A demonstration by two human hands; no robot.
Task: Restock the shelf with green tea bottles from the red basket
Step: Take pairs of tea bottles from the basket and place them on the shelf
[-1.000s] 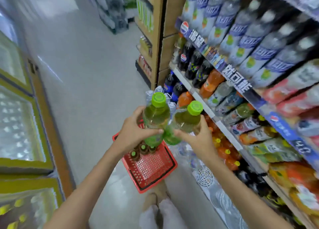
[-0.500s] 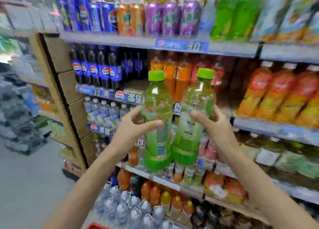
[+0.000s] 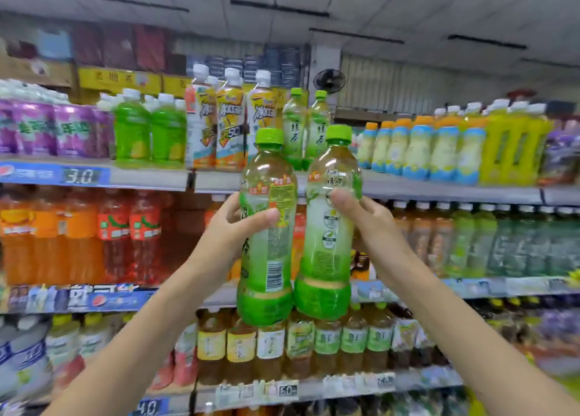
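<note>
I hold two green tea bottles upright, side by side, in front of the shelves. My left hand (image 3: 232,230) grips the left green tea bottle (image 3: 266,258) around its middle. My right hand (image 3: 367,224) grips the right green tea bottle (image 3: 328,255). Both have light green caps and green bases. On the top shelf (image 3: 408,185), right behind the caps, stand two matching green tea bottles (image 3: 306,130). The red basket is out of view.
The top shelf carries purple, green and white-capped drinks to the left and yellow-blue bottles (image 3: 417,152) to the right. The shelf below holds orange and red bottles (image 3: 78,233). Lower rows hold tea bottles (image 3: 326,343). A wall fan (image 3: 329,81) hangs behind.
My view has swung up from the floor and the basket to the upper shelves. Both hands have lifted the two bottles up to the height of the top shelf.
</note>
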